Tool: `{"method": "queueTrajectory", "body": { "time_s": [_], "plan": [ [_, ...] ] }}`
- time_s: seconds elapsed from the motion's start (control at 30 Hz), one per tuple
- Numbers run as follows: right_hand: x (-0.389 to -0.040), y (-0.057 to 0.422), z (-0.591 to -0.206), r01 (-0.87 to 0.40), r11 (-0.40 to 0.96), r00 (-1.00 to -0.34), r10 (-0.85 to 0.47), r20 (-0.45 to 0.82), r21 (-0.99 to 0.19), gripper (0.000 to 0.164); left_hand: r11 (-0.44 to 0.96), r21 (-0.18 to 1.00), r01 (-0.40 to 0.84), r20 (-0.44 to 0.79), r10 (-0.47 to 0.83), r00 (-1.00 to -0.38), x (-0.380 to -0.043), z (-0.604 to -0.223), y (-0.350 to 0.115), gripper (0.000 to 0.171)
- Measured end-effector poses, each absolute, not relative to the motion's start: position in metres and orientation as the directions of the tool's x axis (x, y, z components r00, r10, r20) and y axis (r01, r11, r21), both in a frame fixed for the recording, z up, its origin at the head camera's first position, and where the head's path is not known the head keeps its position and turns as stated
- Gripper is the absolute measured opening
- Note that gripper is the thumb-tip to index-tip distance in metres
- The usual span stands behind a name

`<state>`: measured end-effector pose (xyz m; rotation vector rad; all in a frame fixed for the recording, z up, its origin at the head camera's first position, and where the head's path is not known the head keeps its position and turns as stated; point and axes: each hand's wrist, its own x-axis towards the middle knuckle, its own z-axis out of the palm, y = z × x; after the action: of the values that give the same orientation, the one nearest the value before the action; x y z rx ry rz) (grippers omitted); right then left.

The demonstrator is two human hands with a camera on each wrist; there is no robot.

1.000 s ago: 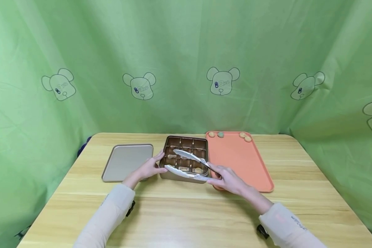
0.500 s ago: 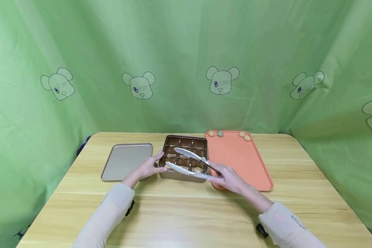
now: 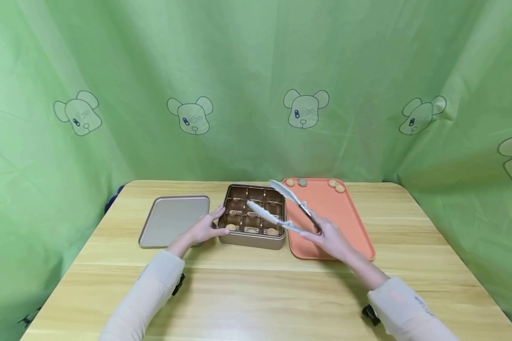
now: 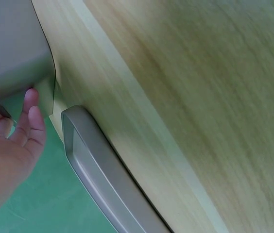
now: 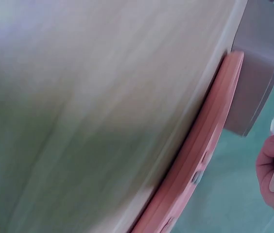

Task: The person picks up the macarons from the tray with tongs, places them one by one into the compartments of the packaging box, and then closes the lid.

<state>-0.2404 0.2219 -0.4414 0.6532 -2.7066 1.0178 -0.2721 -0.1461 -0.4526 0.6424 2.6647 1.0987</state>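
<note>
A bronze square tin [image 3: 251,241] with a brown divided insert stands in the middle of the table. Three round cookies, one of them a cookie [image 3: 232,228] at the left corner, lie in its nearest row. With fingers spread, my left hand [image 3: 202,229] touches the tin's left side, its thumb by the front corner. In the left wrist view, fingertips [image 4: 31,94] rest on the metal wall. My right hand [image 3: 330,238] grips white-tipped tongs [image 3: 262,212] by their handles. The tongs' arms are spread apart over the tin's right half, with nothing between them.
Right of the tin lies a coral tray [image 3: 324,222], with several cookies along its far edge, including a green cookie [image 3: 302,182]. A flat bronze lid [image 3: 177,220] lies to the left. A green curtain [image 3: 247,151] hangs behind the wooden table [image 3: 234,293].
My right hand has moved right and a little up with the tongs, uncovering the tin's front row, where the left cookie now shows. My left hand has stayed at the tin.
</note>
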Motion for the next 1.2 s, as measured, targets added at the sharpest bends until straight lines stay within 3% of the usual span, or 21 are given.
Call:
{"method": "queueTrajectory", "body": {
  "time_s": [0.2,0.5,0.67,0.97,1.2],
  "plan": [
    [-0.246,0.246,-0.442,-0.338,0.684,-0.939,-0.196,0.284,-0.647,0.077,0.635,0.705,0.317,-0.018,0.463,-0.886,-0.271,-0.451,-0.146,0.083],
    [-0.245,0.275,-0.446,-0.237,0.795,-0.964,-0.122,0.235,-0.558,0.073,0.621,0.716,0.320,-0.006,0.464,-0.886,-0.271,-0.452,-0.147,0.083],
    [-0.242,0.287,-0.448,-0.183,0.825,-0.980,-0.111,0.164,-0.534,0.075,0.626,0.712,0.318,-0.013,0.465,-0.885,-0.270,-0.452,-0.148,0.083],
    [-0.243,0.293,-0.452,-0.197,0.873,-0.980,-0.163,0.114,-0.446,0.075,0.620,0.714,0.324,0.001,0.463,-0.887,-0.270,-0.452,-0.147,0.083],
    [-0.251,0.285,-0.453,-0.203,0.873,-0.979,-0.166,0.123,-0.444,0.075,0.621,0.710,0.332,0.009,0.463,-0.886,-0.271,-0.454,-0.147,0.082]
  ]
}}
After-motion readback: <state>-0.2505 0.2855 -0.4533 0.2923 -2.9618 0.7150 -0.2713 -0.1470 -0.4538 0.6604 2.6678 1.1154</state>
